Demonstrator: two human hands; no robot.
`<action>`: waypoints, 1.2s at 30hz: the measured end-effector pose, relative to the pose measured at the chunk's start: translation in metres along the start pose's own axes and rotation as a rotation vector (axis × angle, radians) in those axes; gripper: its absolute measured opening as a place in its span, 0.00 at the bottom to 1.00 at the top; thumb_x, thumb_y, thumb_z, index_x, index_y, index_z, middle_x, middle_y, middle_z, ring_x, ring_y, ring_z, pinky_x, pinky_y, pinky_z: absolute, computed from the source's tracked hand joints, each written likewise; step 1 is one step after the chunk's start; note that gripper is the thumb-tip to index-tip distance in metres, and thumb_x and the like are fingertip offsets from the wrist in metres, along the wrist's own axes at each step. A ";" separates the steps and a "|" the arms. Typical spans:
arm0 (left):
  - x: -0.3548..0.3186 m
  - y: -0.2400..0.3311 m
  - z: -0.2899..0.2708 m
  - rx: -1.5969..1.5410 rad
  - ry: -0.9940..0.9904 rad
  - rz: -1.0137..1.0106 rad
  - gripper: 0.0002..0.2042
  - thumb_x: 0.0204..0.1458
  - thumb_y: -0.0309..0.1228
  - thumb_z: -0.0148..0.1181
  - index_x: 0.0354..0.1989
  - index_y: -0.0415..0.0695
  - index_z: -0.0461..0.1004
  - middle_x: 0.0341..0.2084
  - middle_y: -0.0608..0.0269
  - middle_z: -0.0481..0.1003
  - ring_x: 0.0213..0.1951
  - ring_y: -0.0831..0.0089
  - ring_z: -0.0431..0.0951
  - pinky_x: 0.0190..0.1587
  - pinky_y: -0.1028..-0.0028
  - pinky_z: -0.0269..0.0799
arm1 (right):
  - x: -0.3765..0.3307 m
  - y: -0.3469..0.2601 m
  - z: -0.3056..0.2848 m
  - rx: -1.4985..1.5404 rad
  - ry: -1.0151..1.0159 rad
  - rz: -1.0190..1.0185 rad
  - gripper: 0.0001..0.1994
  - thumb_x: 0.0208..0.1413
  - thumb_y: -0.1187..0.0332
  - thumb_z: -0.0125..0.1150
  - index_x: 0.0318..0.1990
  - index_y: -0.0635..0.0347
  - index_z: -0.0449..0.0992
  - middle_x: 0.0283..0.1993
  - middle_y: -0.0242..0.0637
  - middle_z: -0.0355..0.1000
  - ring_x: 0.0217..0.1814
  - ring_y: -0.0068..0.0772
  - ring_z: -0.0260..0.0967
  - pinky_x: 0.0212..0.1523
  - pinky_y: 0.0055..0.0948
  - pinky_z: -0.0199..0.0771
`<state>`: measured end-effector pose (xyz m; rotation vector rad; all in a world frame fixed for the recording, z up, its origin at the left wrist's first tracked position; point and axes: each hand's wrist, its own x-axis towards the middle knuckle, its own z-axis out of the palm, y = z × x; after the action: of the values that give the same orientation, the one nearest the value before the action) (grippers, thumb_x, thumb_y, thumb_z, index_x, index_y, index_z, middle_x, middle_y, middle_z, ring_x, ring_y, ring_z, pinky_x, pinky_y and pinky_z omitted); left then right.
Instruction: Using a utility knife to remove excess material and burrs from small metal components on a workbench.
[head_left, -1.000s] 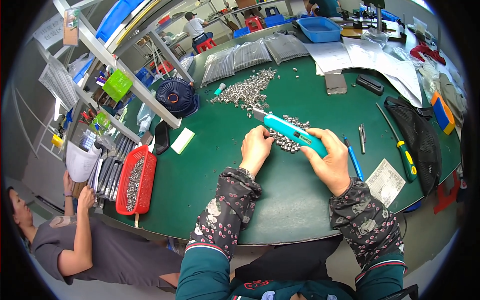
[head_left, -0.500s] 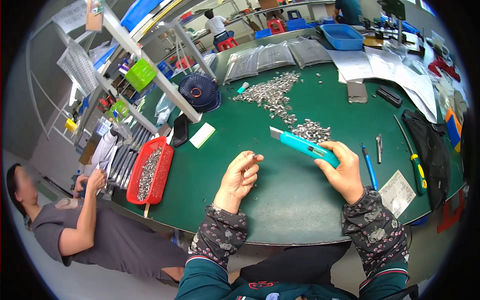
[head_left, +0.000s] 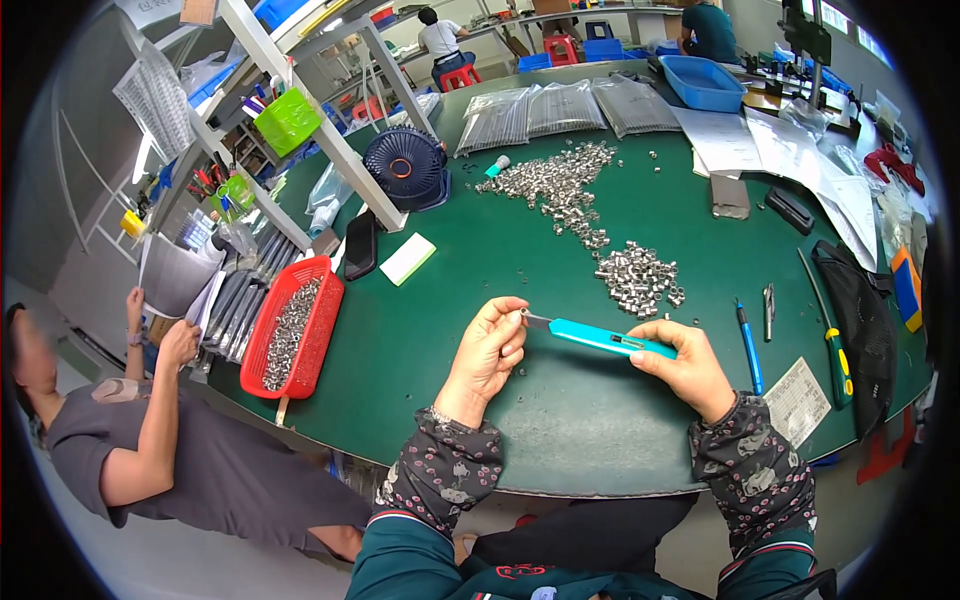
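My right hand (head_left: 690, 368) is closed round the teal handle of a utility knife (head_left: 600, 338). Its bare blade points left and meets the fingertips of my left hand (head_left: 487, 350). Between that thumb and forefinger I pinch a small metal ring (head_left: 524, 313), mostly covered by the fingers. Just beyond the knife lies a heap of short metal rings (head_left: 637, 280). A longer spread of the same rings (head_left: 560, 185) reaches farther back across the green table (head_left: 470, 260).
Left stands a red basket (head_left: 330, 320) of small metal parts, near a phone (head_left: 361, 246) and a fan (head_left: 405, 168). A blue pen (head_left: 749, 345), a screwdriver (head_left: 832, 340) and a black pouch (head_left: 860, 330) lie right. A person (head_left: 170, 430) stands at the left holding papers.
The knife has swung down and left, so its blade now reaches the ring in my left fingers. My left hand has hardly moved. The person at the left has shifted the papers.
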<state>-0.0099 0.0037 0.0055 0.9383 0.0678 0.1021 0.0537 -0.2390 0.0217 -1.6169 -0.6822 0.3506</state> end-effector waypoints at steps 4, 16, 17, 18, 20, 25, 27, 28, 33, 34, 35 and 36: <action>0.000 -0.001 0.002 0.018 0.031 0.028 0.05 0.50 0.24 0.48 0.36 0.41 0.66 0.23 0.70 0.65 0.14 0.87 0.54 0.11 0.89 0.46 | 0.000 0.004 -0.001 0.017 -0.005 0.018 0.11 0.42 0.70 0.59 0.34 0.66 0.72 0.24 0.30 0.69 0.28 0.15 0.62 0.30 0.18 0.63; 0.001 -0.005 -0.002 0.084 0.051 0.029 0.05 0.51 0.27 0.49 0.34 0.41 0.67 0.20 0.70 0.65 0.14 0.88 0.54 0.13 0.89 0.46 | 0.000 -0.001 0.000 -0.137 0.030 -0.021 0.12 0.42 0.68 0.60 0.33 0.66 0.73 0.23 0.37 0.71 0.26 0.20 0.68 0.29 0.21 0.66; 0.001 -0.006 -0.002 0.091 0.058 0.029 0.05 0.51 0.28 0.49 0.34 0.41 0.67 0.20 0.70 0.65 0.14 0.88 0.54 0.13 0.89 0.46 | 0.000 -0.002 0.000 -0.152 0.036 -0.016 0.12 0.41 0.68 0.60 0.33 0.66 0.72 0.23 0.39 0.72 0.26 0.22 0.68 0.29 0.22 0.66; 0.001 -0.006 -0.002 0.091 0.058 0.029 0.05 0.51 0.28 0.49 0.34 0.41 0.67 0.20 0.70 0.65 0.14 0.88 0.54 0.13 0.89 0.46 | -0.001 -0.003 0.001 -0.166 0.042 -0.013 0.12 0.41 0.68 0.60 0.33 0.66 0.72 0.24 0.40 0.72 0.27 0.24 0.69 0.30 0.22 0.67; 0.000 -0.006 -0.003 0.093 0.054 0.027 0.05 0.51 0.29 0.49 0.32 0.41 0.67 0.19 0.71 0.65 0.14 0.88 0.53 0.13 0.89 0.46 | -0.001 -0.001 0.001 -0.187 0.056 -0.023 0.12 0.41 0.68 0.60 0.33 0.66 0.73 0.24 0.41 0.71 0.27 0.26 0.70 0.30 0.23 0.67; 0.000 -0.006 -0.002 0.115 0.063 0.024 0.05 0.52 0.30 0.48 0.31 0.41 0.67 0.19 0.71 0.64 0.14 0.89 0.53 0.13 0.89 0.46 | -0.001 0.006 0.002 -0.247 0.108 -0.086 0.13 0.39 0.67 0.61 0.33 0.64 0.73 0.26 0.43 0.71 0.28 0.33 0.70 0.30 0.27 0.67; 0.000 -0.006 -0.002 0.121 0.057 0.022 0.05 0.52 0.30 0.48 0.31 0.41 0.67 0.19 0.71 0.64 0.14 0.89 0.53 0.13 0.89 0.46 | -0.001 0.006 0.002 -0.289 0.131 -0.135 0.14 0.38 0.66 0.62 0.33 0.63 0.73 0.27 0.43 0.70 0.28 0.36 0.69 0.30 0.28 0.66; 0.000 -0.006 -0.001 0.128 0.061 0.021 0.06 0.52 0.30 0.48 0.31 0.41 0.67 0.19 0.71 0.64 0.14 0.89 0.53 0.13 0.89 0.45 | -0.001 0.006 0.003 -0.289 0.131 -0.135 0.14 0.38 0.66 0.62 0.33 0.63 0.73 0.27 0.43 0.70 0.28 0.36 0.69 0.30 0.28 0.66; -0.001 -0.005 0.000 0.154 0.076 0.021 0.06 0.52 0.31 0.48 0.29 0.42 0.67 0.18 0.72 0.64 0.14 0.89 0.53 0.13 0.88 0.45 | -0.001 0.005 0.003 -0.350 0.161 -0.192 0.13 0.37 0.66 0.62 0.32 0.63 0.73 0.27 0.42 0.70 0.28 0.38 0.68 0.29 0.29 0.66; -0.001 -0.004 0.001 0.162 0.077 0.017 0.07 0.52 0.32 0.48 0.29 0.42 0.67 0.18 0.72 0.64 0.14 0.89 0.53 0.13 0.88 0.45 | -0.001 0.005 0.003 -0.350 0.161 -0.192 0.13 0.37 0.66 0.62 0.32 0.63 0.73 0.27 0.42 0.70 0.28 0.38 0.68 0.29 0.29 0.66; 0.000 -0.004 0.001 0.170 0.079 0.014 0.07 0.52 0.32 0.48 0.29 0.42 0.67 0.18 0.72 0.63 0.14 0.89 0.53 0.13 0.88 0.44 | -0.001 0.005 0.003 -0.359 0.162 -0.196 0.13 0.37 0.66 0.62 0.32 0.63 0.73 0.27 0.42 0.70 0.28 0.38 0.68 0.29 0.29 0.66; 0.000 -0.004 0.001 0.170 0.080 0.014 0.07 0.52 0.32 0.48 0.29 0.42 0.67 0.18 0.72 0.63 0.14 0.89 0.53 0.13 0.88 0.44 | -0.001 0.005 0.003 -0.368 0.163 -0.202 0.13 0.37 0.66 0.62 0.32 0.63 0.73 0.27 0.42 0.70 0.28 0.38 0.68 0.29 0.29 0.66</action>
<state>-0.0101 0.0005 0.0027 1.1050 0.1455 0.1484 0.0526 -0.2374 0.0163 -1.8785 -0.8088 -0.0596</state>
